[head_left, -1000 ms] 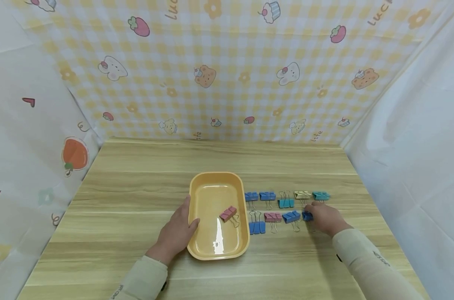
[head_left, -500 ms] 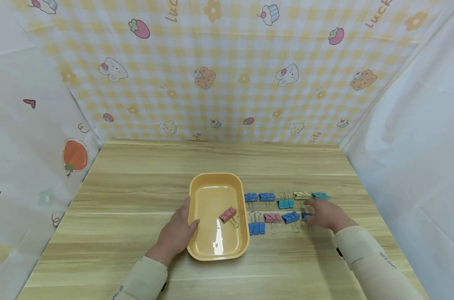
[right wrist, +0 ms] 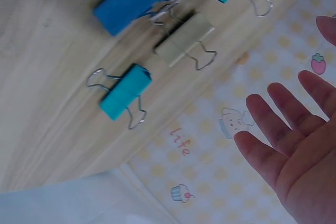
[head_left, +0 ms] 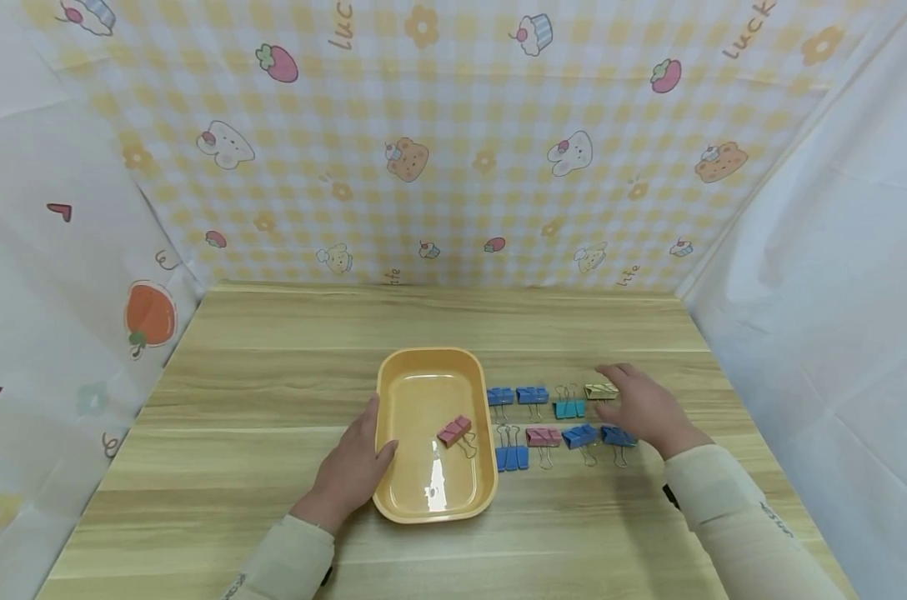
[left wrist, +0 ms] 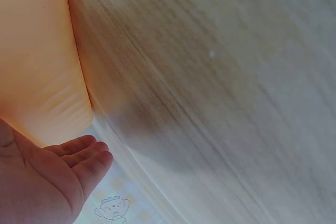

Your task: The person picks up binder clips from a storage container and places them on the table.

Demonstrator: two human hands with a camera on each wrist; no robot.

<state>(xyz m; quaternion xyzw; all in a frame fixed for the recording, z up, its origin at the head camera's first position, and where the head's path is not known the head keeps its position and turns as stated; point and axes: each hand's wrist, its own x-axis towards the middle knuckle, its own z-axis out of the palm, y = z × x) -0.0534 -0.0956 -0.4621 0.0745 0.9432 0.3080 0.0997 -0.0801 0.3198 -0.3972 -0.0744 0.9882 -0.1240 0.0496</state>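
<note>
A yellow tray (head_left: 437, 492) holds one pink binder clip (head_left: 454, 430). My left hand (head_left: 348, 467) holds the tray's left side, thumb over the rim and fingers along the outer wall. My right hand (head_left: 644, 408), fingers spread and holding nothing, hovers over the right end of the clip rows. Near it lie a pale yellow binder clip (head_left: 600, 391) and a dark blue binder clip (head_left: 618, 436). A teal binder clip (right wrist: 126, 92), which the hand hides in the head view, lies on the table in the right wrist view.
Between the tray and my right hand, two rows of binder clips lie on the wooden table (head_left: 273, 333). Among them are a teal clip (head_left: 569, 409), a pink clip (head_left: 543, 437) and several blue clips, the leftmost close beside the tray. A patterned cloth (head_left: 453, 200) hangs behind.
My right hand has lifted off the dark blue clip at the row's end and shifted toward the back row, its fingers spreading. The clip stays on the table. My left hand has not moved.
</note>
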